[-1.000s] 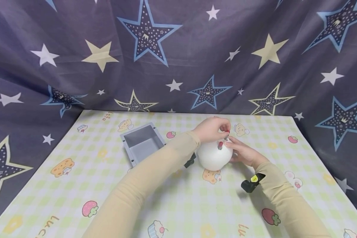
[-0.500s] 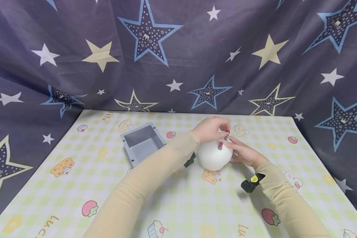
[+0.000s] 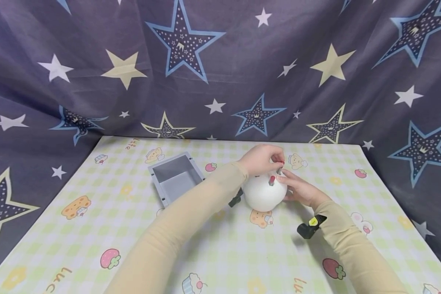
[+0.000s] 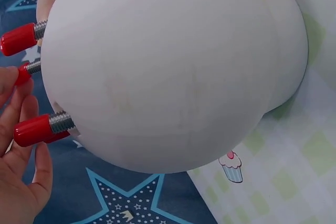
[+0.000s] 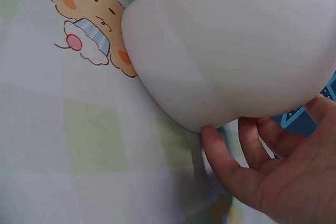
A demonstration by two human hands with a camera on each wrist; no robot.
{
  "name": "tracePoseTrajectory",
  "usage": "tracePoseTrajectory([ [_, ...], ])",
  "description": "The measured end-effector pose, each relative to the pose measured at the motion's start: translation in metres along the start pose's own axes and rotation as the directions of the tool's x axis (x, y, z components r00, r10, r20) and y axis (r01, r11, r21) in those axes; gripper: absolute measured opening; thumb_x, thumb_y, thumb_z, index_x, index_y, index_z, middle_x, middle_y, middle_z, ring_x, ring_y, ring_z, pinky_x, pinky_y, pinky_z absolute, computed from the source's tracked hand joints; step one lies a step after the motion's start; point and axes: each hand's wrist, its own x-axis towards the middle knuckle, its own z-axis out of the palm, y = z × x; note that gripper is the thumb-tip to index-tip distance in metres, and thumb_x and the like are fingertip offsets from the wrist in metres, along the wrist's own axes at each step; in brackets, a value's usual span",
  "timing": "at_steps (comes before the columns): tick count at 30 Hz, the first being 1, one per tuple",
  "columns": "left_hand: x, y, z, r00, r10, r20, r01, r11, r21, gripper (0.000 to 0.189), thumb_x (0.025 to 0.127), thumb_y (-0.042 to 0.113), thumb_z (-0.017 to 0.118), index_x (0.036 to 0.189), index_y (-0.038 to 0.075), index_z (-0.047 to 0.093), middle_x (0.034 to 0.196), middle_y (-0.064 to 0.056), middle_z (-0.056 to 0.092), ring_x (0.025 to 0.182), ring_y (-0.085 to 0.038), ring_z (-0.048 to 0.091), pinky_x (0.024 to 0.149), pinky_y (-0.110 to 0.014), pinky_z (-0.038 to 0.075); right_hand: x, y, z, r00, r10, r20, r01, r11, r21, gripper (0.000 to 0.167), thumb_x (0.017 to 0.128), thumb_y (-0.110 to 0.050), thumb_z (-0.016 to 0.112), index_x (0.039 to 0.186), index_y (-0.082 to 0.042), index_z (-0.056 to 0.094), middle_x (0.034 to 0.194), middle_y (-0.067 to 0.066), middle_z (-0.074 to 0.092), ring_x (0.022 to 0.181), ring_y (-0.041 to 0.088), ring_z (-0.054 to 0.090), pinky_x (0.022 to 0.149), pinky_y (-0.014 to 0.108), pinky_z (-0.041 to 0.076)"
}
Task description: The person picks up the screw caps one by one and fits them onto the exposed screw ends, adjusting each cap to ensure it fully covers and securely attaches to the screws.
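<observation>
A white, rounded, bulging body [image 3: 263,197] stands on the table, with several red-capped threaded bolts sticking out of its top. My left hand [image 3: 259,159] reaches over it and pinches the red cap of one bolt [image 4: 23,74] between thumb and fingers. Nearer me another red-capped bolt [image 3: 272,180] stands out from the body, and the left wrist view shows a further red-capped bolt [image 4: 19,39] beyond. My right hand [image 3: 302,190] holds the body's right side, with curved fingers [image 5: 223,153] touching its lower surface. The left fingertips partly cover the pinched cap.
A grey rectangular bin [image 3: 176,177] stands left of the white body, partly behind my left forearm. The table [image 3: 257,253] has a green-checked cover with cartoon prints. A dark curtain [image 3: 220,73] with stars hangs behind the table.
Both hands keep almost the same places on the bolt and the white body. The near bolt and the body shift only very slightly.
</observation>
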Motion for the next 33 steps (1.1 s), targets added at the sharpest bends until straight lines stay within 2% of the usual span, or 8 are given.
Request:
tracePoseTrajectory([
  [6, -0.0019, -0.0033, -0.0004, 1.000, -0.005, -0.003, 0.005, 1.000, -0.011, 0.006, 0.090, 0.018, 0.063, 0.092, 0.013, 0.066, 0.096, 0.001, 0.071, 0.095, -0.009, 0.063, 0.091, -0.021, 0.046, 0.0002, 0.0006, -0.0013, 1.000, -0.003, 0.008, 0.003, 1.000, -0.007, 0.081, 0.095, -0.042, 0.046, 0.152, -0.012, -0.003, 0.155, 0.023, 0.009, 0.143, 0.042, 0.008, 0.104, 0.053, 0.035],
  [15, -0.0010, -0.0024, 0.0010, 1.000, 0.027, 0.015, -0.027, 0.999, 0.017, 0.006, 0.089, 0.018, 0.065, 0.092, 0.014, 0.067, 0.096, 0.003, 0.070, 0.096, -0.009, 0.062, 0.089, -0.020, 0.045, 0.0002, 0.0021, -0.0021, 1.000, -0.016, 0.017, 0.016, 1.000, -0.005, 0.081, 0.095, -0.042, 0.045, 0.152, -0.012, -0.004, 0.155, 0.023, 0.009, 0.143, 0.042, 0.010, 0.104, 0.051, 0.036],
  [22, -0.0003, -0.0026, 0.0011, 1.000, 0.011, 0.023, -0.011, 1.000, 0.013, 0.005, 0.089, 0.019, 0.066, 0.091, 0.014, 0.067, 0.094, 0.004, 0.070, 0.094, -0.008, 0.062, 0.089, -0.019, 0.045, 0.0002, 0.0012, -0.0022, 1.000, -0.013, 0.015, 0.013, 1.000, -0.006, 0.081, 0.095, -0.043, 0.045, 0.152, -0.012, -0.003, 0.155, 0.023, 0.010, 0.143, 0.042, 0.010, 0.105, 0.052, 0.035],
  [28, 0.0013, -0.0051, 0.0045, 0.999, 0.018, 0.045, -0.019, 1.000, 0.025, 0.006, 0.088, 0.018, 0.067, 0.088, 0.013, 0.067, 0.093, 0.003, 0.070, 0.094, -0.009, 0.062, 0.088, -0.019, 0.045, 0.0004, 0.0017, -0.0023, 1.000, -0.027, 0.013, 0.027, 1.000, -0.010, 0.080, 0.095, -0.042, 0.045, 0.152, -0.012, -0.002, 0.154, 0.024, 0.012, 0.141, 0.042, 0.016, 0.101, 0.048, 0.039],
  [33, 0.0000, -0.0077, 0.0095, 0.999, -0.008, 0.043, 0.008, 1.000, -0.003, 0.005, 0.088, 0.018, 0.067, 0.089, 0.013, 0.067, 0.097, 0.002, 0.071, 0.100, -0.012, 0.063, 0.092, -0.021, 0.046, -0.0004, 0.0023, -0.0014, 0.999, -0.030, 0.019, 0.030, 1.000, -0.008, 0.080, 0.095, -0.041, 0.046, 0.152, -0.012, -0.001, 0.154, 0.024, 0.013, 0.140, 0.042, 0.017, 0.096, 0.043, 0.041],
])
